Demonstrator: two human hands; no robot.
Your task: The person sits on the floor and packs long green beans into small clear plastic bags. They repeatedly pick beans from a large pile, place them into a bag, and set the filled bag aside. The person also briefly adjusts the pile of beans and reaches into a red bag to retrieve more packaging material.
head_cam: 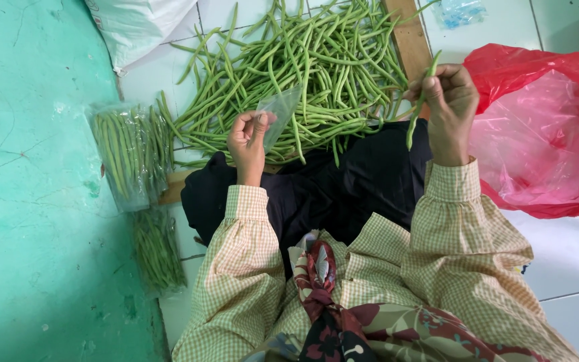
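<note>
Left hand (248, 137) pinches a clear bag (277, 112) (empty); right hand (447, 100) grips a green bean (421, 100).

Head camera, steep downward view, close over lap, floor.

A crumpled red plastic bag (537, 127) lies open on the white tiled floor (564, 255). Against the teal painted wall (35, 201) lean two clear packets of green beans (132, 151), one below the other. A white sack (135, 23) sits at the top, and a wooden plank (410, 37) crosses the tiles.
</note>
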